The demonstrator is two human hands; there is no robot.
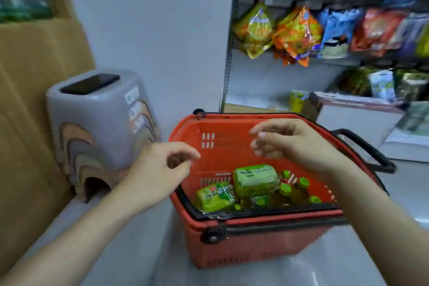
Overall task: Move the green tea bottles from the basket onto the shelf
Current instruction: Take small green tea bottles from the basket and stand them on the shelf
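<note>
- Two bare forearms reach in from the bottom edge, the nearest things in view, toward a red basket [255, 244] standing on a pale surface that may be the floor or a desk; which one is unclear.
- Left hand [160, 169] hovers over the basket's left rim, fingers loosely curled, holding nothing.
- Right hand [292, 144] hovers above the basket's middle, fingers half open and pointing left, also holding nothing.
- Inside the basket, at the bottom, lie the green tea bottles [255, 180]: two with green labels on their sides to the left, and several more crowded together to the right showing green caps [285, 188] and amber liquid.
- Both black basket handles [364, 151] are folded down, so the opening is clear.
- Judged by look, the bottles are full, so fairly heavy, stiff plastic, with a slick label wrap; a grip round the middle of the body, or at the neck below the cap for upright ones, seems safest.
- Shelf [348, 102] stands to the right behind the basket, with hanging snack packets [297, 32] above it.
- Grey stool [97, 123] stands to the left, with a dark phone [90, 83] on top.
</note>
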